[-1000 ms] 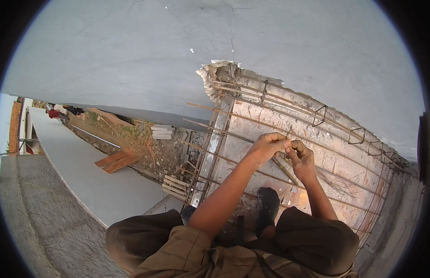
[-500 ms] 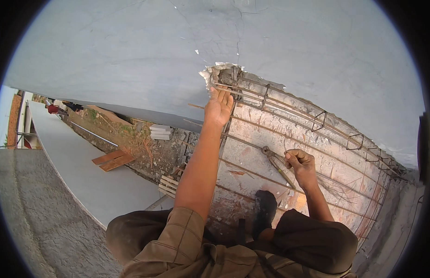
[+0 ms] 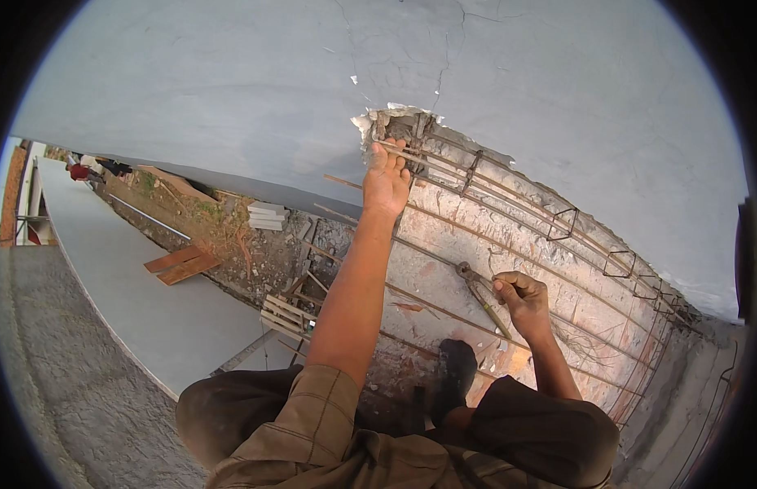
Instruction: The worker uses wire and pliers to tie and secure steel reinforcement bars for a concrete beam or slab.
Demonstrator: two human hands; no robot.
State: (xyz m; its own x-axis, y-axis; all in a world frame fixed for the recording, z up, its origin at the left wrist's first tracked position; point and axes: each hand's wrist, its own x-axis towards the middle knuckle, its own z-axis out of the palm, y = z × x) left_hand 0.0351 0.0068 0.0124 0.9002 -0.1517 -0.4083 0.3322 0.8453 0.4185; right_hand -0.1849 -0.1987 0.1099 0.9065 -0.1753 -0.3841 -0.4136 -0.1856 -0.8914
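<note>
My left hand (image 3: 385,186) reaches up to a broken hole (image 3: 399,122) in the grey wall. Its fingers curl round the end of a long steel reinforcing bar (image 3: 448,167), part of a cage with square stirrups (image 3: 563,224) along the wall. My right hand (image 3: 523,300) is closed in a pinch on a thin tie wire (image 3: 491,262), whose loose end sticks up. Beside it, a pair of pincers (image 3: 486,306) rests over the bar grid, jaws toward the wall; whether a handle touches my fingers is unclear. Several thin wires (image 3: 590,342) lie right of that hand.
Bars cross the rough, debris-strewn slab (image 3: 444,261) under me. My dark-covered foot (image 3: 454,371) stands on it. At left are a drop to rubble ground, a wooden pallet (image 3: 285,316), brown boards (image 3: 183,263), white blocks (image 3: 267,216) and a pale wall top (image 3: 110,244). A person (image 3: 81,171) is far off.
My left fingers have gone from stretched out under the bar to curled round its end. The right hand keeps its pinch on the wire. The view has shifted slightly.
</note>
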